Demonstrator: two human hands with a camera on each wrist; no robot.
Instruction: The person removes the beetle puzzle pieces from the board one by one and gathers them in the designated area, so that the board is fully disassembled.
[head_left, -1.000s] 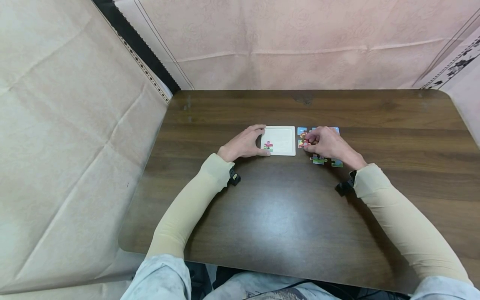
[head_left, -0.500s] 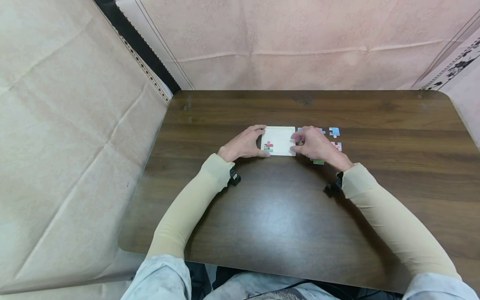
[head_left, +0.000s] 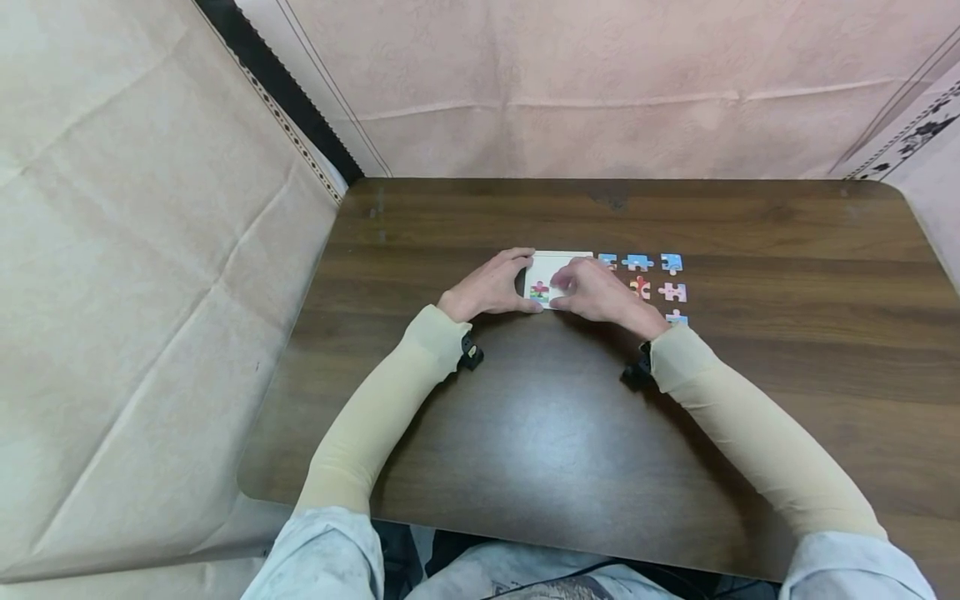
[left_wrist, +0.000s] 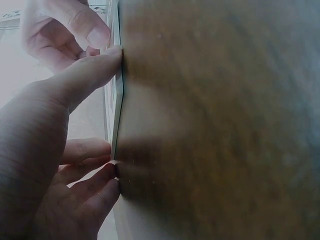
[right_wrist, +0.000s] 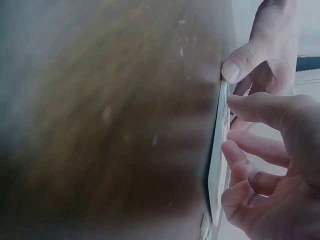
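Note:
A white puzzle tray (head_left: 561, 260) lies flat on the table, with a small pink-and-green puzzle piece (head_left: 539, 292) in its near left corner. My left hand (head_left: 487, 285) grips the tray's left end, thumb at the near edge and fingers at the far side. Over the tray's middle, close to that piece, my right hand (head_left: 600, 292) has thumb and fingers lowered, pinching a puzzle piece that they mostly hide. The right wrist view shows the right thumb and fingers (right_wrist: 257, 147) at the tray's edge (right_wrist: 216, 170), opposite the left thumb (right_wrist: 240, 65).
Right of the tray lie loose puzzle pieces: blue ones (head_left: 637, 262) along the back, a red one (head_left: 640, 287), a pink one (head_left: 672, 292), and one partly behind the right wrist (head_left: 677, 317). The brown wooden table (head_left: 450, 433) meets pale cloth (head_left: 637, 100) at the back.
My right hand has moved left from the loose pieces to over the tray; the left piece of their middle row is gone from its place. My left hand stays on the tray.

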